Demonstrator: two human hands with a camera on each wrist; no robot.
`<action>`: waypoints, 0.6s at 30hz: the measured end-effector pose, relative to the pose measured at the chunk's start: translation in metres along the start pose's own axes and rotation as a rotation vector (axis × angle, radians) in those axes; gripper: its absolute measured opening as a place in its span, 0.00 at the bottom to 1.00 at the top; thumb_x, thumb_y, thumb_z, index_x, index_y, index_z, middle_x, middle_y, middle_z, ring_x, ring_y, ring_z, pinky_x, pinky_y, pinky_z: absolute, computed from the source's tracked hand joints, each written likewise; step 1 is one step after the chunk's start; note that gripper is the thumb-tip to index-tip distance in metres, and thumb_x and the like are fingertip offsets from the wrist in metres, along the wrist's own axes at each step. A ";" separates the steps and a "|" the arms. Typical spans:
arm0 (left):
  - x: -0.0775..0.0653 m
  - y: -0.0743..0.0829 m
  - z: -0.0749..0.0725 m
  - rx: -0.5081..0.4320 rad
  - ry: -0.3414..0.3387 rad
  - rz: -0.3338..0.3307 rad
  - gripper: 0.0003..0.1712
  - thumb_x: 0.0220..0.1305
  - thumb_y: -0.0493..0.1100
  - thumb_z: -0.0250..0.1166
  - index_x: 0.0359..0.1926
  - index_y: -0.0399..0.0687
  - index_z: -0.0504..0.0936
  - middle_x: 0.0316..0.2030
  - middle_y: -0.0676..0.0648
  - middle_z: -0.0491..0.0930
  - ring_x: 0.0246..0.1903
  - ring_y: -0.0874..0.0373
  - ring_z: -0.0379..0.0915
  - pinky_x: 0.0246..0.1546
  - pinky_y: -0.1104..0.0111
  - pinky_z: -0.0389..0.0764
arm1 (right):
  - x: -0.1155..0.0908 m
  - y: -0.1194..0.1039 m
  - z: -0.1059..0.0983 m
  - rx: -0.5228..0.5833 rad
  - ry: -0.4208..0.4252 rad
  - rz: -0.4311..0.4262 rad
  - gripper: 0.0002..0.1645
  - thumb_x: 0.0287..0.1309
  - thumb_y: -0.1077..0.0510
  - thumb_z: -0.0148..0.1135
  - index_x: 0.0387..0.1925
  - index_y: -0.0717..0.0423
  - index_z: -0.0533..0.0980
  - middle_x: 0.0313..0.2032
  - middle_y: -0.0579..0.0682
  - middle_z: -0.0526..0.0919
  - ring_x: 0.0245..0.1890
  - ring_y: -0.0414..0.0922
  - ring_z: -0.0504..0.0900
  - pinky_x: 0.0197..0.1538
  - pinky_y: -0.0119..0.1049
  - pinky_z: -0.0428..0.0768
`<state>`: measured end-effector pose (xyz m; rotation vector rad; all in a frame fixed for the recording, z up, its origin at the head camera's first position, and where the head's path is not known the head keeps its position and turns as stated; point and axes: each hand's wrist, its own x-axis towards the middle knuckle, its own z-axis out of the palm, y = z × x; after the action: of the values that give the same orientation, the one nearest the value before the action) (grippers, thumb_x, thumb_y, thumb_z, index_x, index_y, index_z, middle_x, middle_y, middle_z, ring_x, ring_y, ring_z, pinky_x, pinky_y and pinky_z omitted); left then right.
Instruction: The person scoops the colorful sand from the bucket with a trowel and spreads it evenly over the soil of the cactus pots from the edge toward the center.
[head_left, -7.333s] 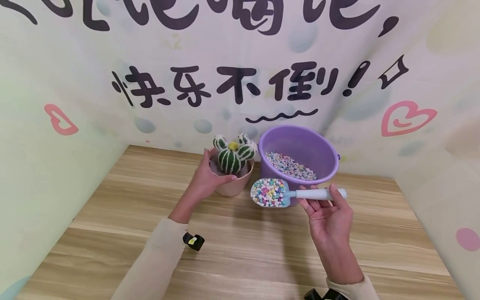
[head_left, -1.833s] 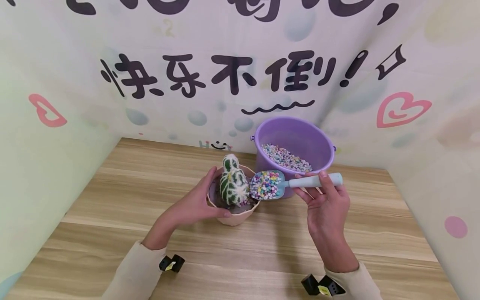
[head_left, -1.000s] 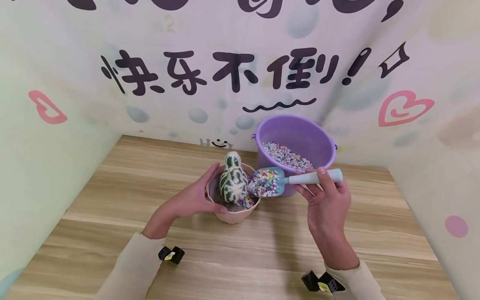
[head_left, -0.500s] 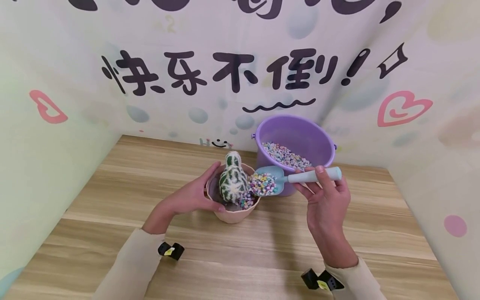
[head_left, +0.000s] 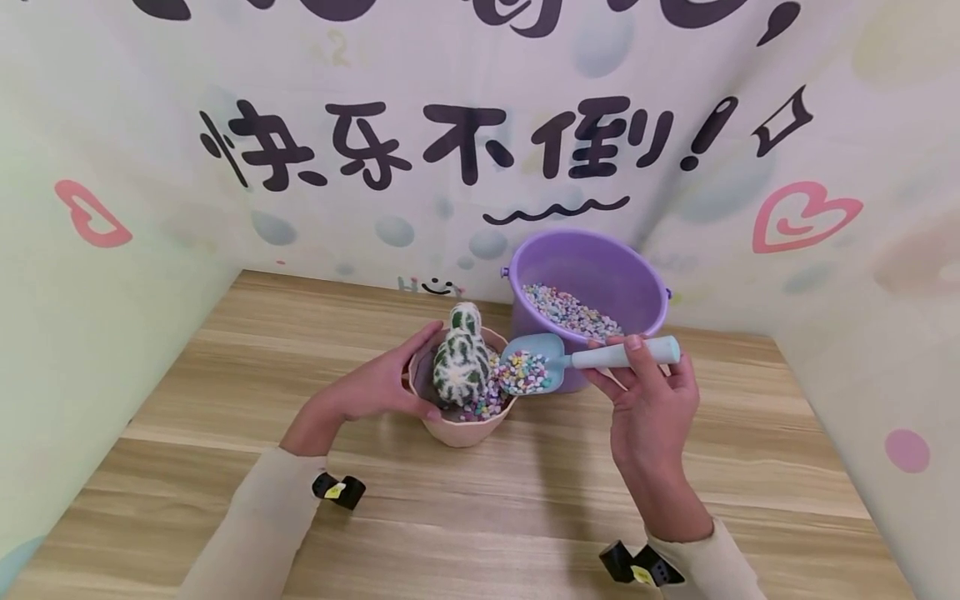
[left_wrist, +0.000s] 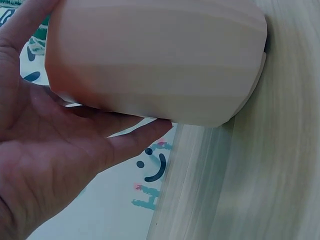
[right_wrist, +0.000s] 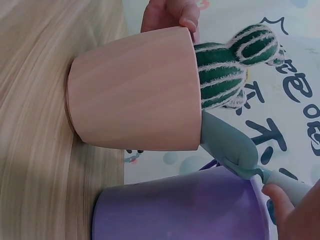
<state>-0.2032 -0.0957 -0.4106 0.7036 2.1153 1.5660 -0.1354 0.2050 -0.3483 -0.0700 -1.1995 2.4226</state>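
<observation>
My left hand (head_left: 378, 385) grips the left side of a pinkish flowerpot (head_left: 467, 433), thumb at the near rim and fingers round the far side. In the pot stands a green cactus (head_left: 461, 367) with white fuzzy stripes, and coloured pebbles lie on the grey fill at its right. My right hand (head_left: 654, 408) holds a light-blue scoop (head_left: 546, 352) by its pale handle. The scoop's tip is at the pot's right rim, tilted toward the cactus, with pebbles in its front part. In the right wrist view, the scoop (right_wrist: 232, 145) meets the rim of the pot (right_wrist: 135, 95).
A purple bucket (head_left: 600, 262) partly filled with coloured pebbles stands behind and right of the pot, close under the scoop handle. The wooden table (head_left: 465, 525) ends at a printed wall cloth (head_left: 360, 242) at the back.
The pot has come nearer and the cactus appears turned. The scoop has moved to the pot's rim and tipped; its load has shrunk while pebbles have gathered beside the cactus.
</observation>
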 end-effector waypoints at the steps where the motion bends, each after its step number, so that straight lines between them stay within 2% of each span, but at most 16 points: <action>1: 0.000 0.000 -0.001 -0.006 -0.006 0.002 0.70 0.43 0.40 0.80 0.78 0.54 0.40 0.75 0.49 0.47 0.72 0.48 0.49 0.69 0.50 0.58 | 0.000 0.000 0.000 -0.002 -0.003 -0.002 0.12 0.61 0.64 0.64 0.41 0.66 0.71 0.31 0.59 0.84 0.31 0.53 0.87 0.35 0.50 0.85; 8: 0.002 -0.003 -0.004 -0.065 -0.042 0.007 0.69 0.42 0.37 0.79 0.77 0.57 0.41 0.75 0.50 0.47 0.71 0.48 0.49 0.68 0.53 0.59 | -0.002 0.000 0.003 -0.009 -0.006 -0.023 0.13 0.60 0.65 0.64 0.42 0.66 0.70 0.32 0.59 0.84 0.31 0.53 0.87 0.36 0.51 0.85; 18: 0.004 -0.003 -0.006 -0.095 -0.059 0.013 0.70 0.41 0.35 0.78 0.78 0.55 0.40 0.75 0.49 0.46 0.72 0.48 0.48 0.68 0.53 0.58 | -0.003 0.001 0.006 0.024 -0.057 -0.082 0.13 0.60 0.69 0.62 0.42 0.70 0.68 0.32 0.61 0.84 0.31 0.56 0.87 0.35 0.50 0.85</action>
<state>-0.2101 -0.0982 -0.4123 0.7236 1.9838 1.6206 -0.1346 0.1991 -0.3455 0.0552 -1.1741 2.3820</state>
